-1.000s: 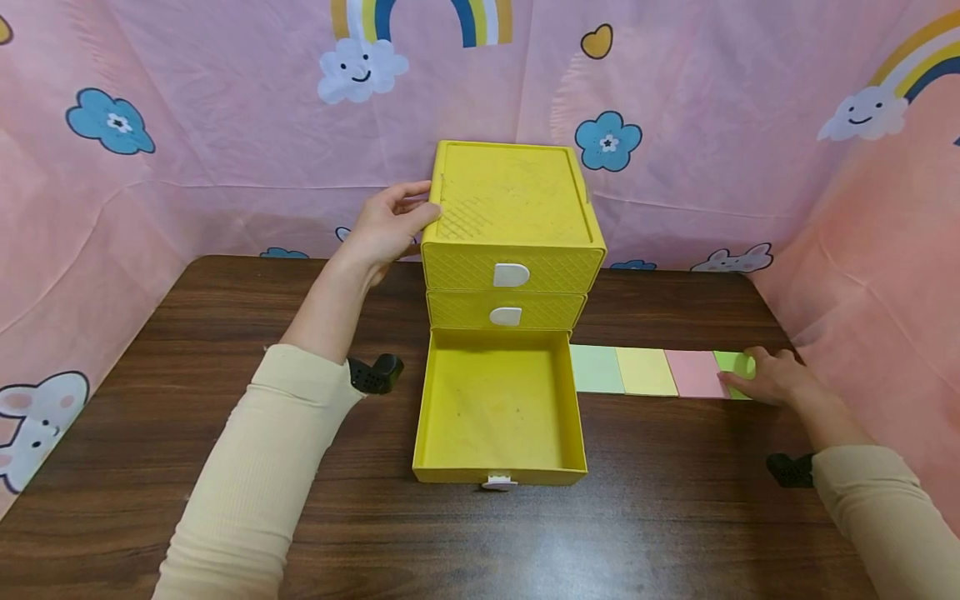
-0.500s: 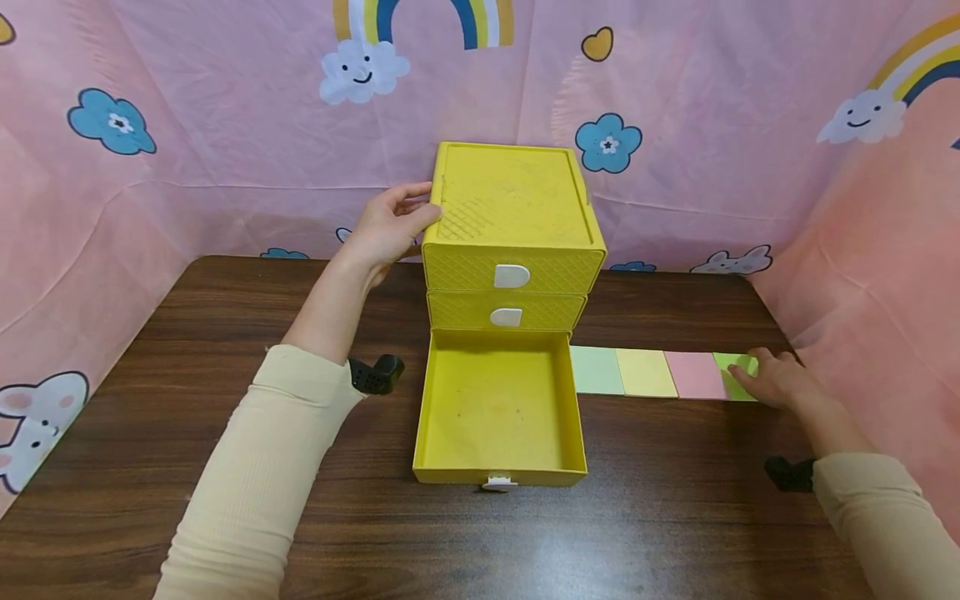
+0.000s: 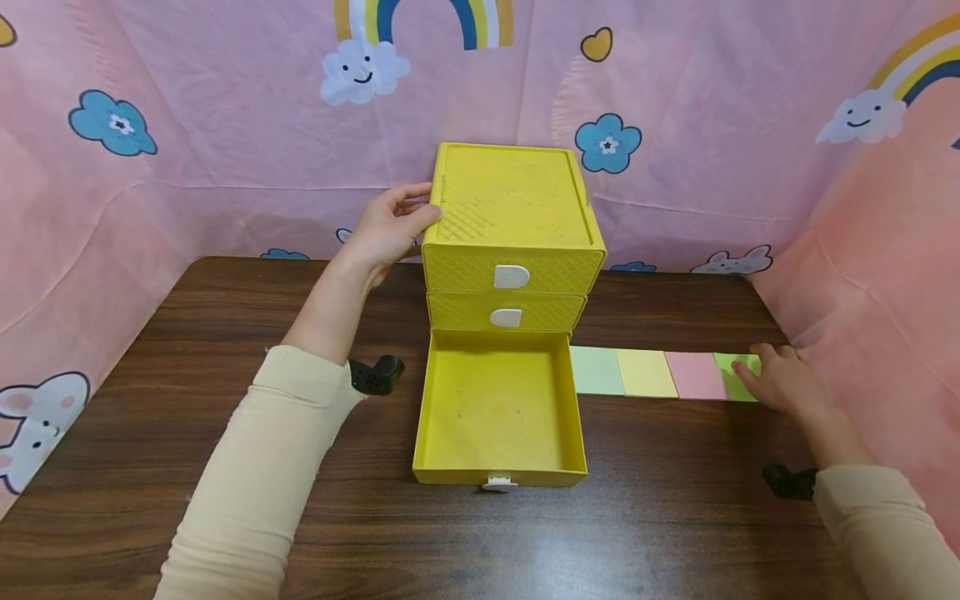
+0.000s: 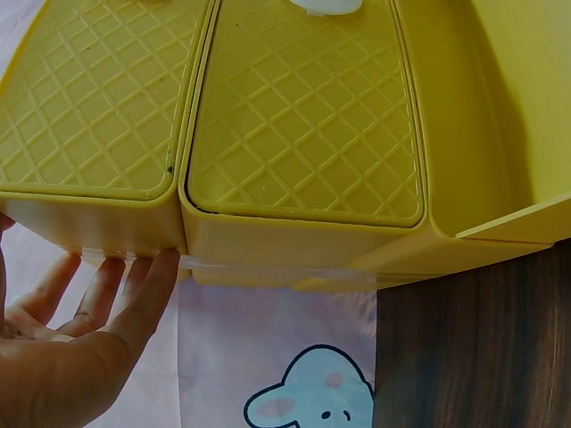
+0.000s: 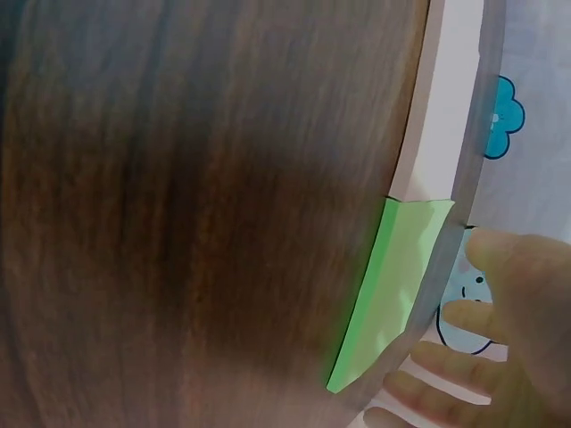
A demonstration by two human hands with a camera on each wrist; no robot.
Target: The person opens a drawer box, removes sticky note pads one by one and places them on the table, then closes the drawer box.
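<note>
A yellow unit of stacked drawers [image 3: 513, 196] stands at the middle of the table, its bottom drawer [image 3: 495, 408] pulled out and bare inside. My left hand [image 3: 386, 229] touches the unit's upper left side, thumb at the top edge; in the left wrist view the fingers [image 4: 134, 294] lie extended against the side wall. To the right of the drawer runs a row of sticky note pads: mint [image 3: 597, 371], yellow [image 3: 646, 372], pink [image 3: 694, 375] and green [image 3: 731, 385]. My right hand [image 3: 787, 383] hovers at the green pad [image 5: 393, 290], its fingers spread and holding nothing.
The dark wooden table [image 3: 300, 517] stretches around the unit. Behind and beside it hangs a pink patterned cloth [image 3: 247, 100]. Two upper drawers with white handles [image 3: 512, 276] are closed. Black wrist cameras [image 3: 375, 375] sit on both sleeves.
My right hand has drawn slightly to the right, its thumb sliding off the pink pad's edge and over the green one. The left hand and the drawer unit have stayed in place.
</note>
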